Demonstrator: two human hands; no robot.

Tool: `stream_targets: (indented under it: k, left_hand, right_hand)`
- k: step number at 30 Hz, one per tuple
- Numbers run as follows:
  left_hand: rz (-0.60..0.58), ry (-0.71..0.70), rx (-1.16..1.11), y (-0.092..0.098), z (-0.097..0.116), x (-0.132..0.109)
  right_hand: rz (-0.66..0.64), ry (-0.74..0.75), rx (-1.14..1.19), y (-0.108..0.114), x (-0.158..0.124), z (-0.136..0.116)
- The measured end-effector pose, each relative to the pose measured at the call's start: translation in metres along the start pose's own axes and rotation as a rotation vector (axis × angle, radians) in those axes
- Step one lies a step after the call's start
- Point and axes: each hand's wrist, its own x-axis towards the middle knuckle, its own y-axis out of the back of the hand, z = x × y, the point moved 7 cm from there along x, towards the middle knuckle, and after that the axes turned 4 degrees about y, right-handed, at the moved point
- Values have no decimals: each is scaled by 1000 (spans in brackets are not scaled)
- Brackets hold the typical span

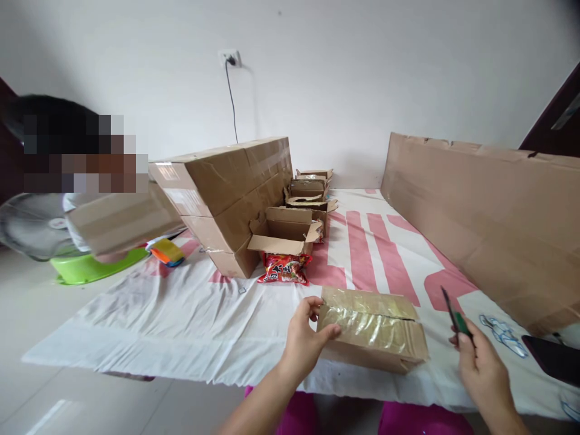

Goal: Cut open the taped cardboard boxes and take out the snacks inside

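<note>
The long brown cardboard box lies flat near the front edge of the white and pink cloth. Its top is shut, with shiny, wrinkly tape on it and a thin dark gap along the middle. The small knife with a green handle and thin dark blade is up over the cloth's right part, tip pointing up.

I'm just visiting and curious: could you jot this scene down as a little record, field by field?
Left hand: holds the left end of a brown cardboard box with shiny tape across its top
Right hand: grips a green-handled, dark-bladed knife, apart from the box
Farther back, leftward: shiny red packet before an open brown cardboard carton
Surface: white cloth with pink patterns
Right side: long brown cardboard panel; flat black rectangular object
</note>
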Motion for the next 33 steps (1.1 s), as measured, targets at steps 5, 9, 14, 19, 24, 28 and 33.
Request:
stream_targets:
  k: [5,9,14,19,24,28,33]
  left_hand:
    - [-30,13,-115,-5,-4,-2]
    - [-20,12,-176,-7,-5,-5]
    - [-9,15,-189,-6,-4,-7]
    - [-20,5,-202,-6,-4,-9]
    - [-12,-2,-178,-7,-4,-9]
    - [5,-28,-147,-5,-3,-9]
    - [-1,-57,-98,-5,-6,-12]
  right_hand:
    - [-197,267,193,24,40,-83]
    - [-638,585,143,2,55,-165]
    - [-875,730,-33,-28,67,-227]
    - [-955,812,-141,-45,67,-256]
    - [-1009,882,-295,-49,65,-272]
    - [-1013,929,-396,-36,67,-271]
    - [-1043,895,-478,-9,67,-245]
